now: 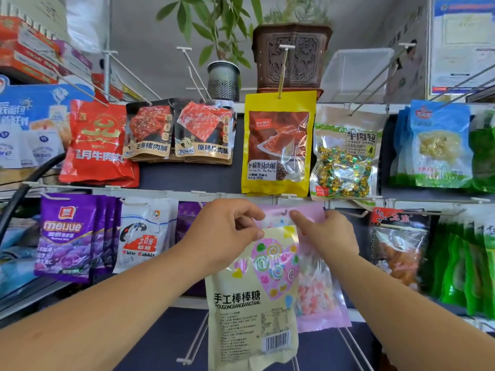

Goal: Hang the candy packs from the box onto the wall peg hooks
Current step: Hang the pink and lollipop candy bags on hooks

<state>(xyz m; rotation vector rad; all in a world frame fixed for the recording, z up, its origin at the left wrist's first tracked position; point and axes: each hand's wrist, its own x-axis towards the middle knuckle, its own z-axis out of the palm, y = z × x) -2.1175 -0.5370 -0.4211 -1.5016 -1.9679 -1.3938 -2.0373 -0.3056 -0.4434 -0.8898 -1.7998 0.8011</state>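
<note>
Two hands up at the middle rail of the peg wall, both on pack headers. Left hand (227, 231) is clamped on the top-left corner of the cream lollipop pack (254, 303), thumb and fingers pinched together on the header. Right hand (330, 234) lays one digit flat across the header of the pink candy pack (318, 295) with the rest curled at its right edge; reads as a pinch on that pack.

The lollipop pack hangs in front, overlapping the pink one, back side with barcode facing out. Its header sits just below the peg hook (285, 211), whose small upturned tip shows against the pink header. Can't tell if the pink pack's hole is already over the hook. Box not in view.

Step in hand, as I judge it: threading a header hole onto that hook. To do it well:
- keep the header flat and taut between the hands so the hole stays open
- line the hole up with the tip, lift over the upturn, then push back along the peg
- let go only once the pack hangs on its own

Risk: two overlapping headers hide the hole.

Neighbours: White Rabbit pack (144, 236) and purple Meijue packs (67, 236) left, yellow jerky pack (277, 145) on the row above.
</note>
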